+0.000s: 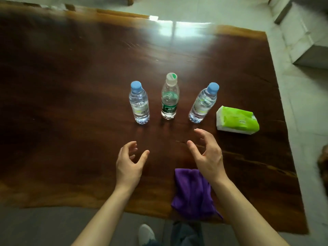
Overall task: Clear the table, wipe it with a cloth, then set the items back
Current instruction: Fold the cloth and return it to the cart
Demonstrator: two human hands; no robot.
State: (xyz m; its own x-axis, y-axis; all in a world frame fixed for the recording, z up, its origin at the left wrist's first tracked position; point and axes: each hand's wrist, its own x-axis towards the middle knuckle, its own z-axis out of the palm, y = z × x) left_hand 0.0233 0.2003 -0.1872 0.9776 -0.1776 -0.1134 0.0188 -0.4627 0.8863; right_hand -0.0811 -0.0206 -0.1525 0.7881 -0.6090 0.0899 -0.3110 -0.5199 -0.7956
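Note:
Three upright water bottles stand in a row on the dark wooden table (71, 103): a blue-capped bottle (139, 103) on the left, a green-labelled bottle (169, 98) in the middle, another blue-capped bottle (203, 103) on the right. A green tissue pack (237, 120) lies to their right. A crumpled purple cloth (192, 194) lies at the near edge, partly under my right forearm. My left hand (130, 162) and my right hand (207, 153) hover open just short of the bottles, holding nothing.
Pale tiled floor surrounds the table on the right and far side. A grey-white block (308, 32) stands at the far right. My shoe (146, 234) and trouser leg show below the near edge.

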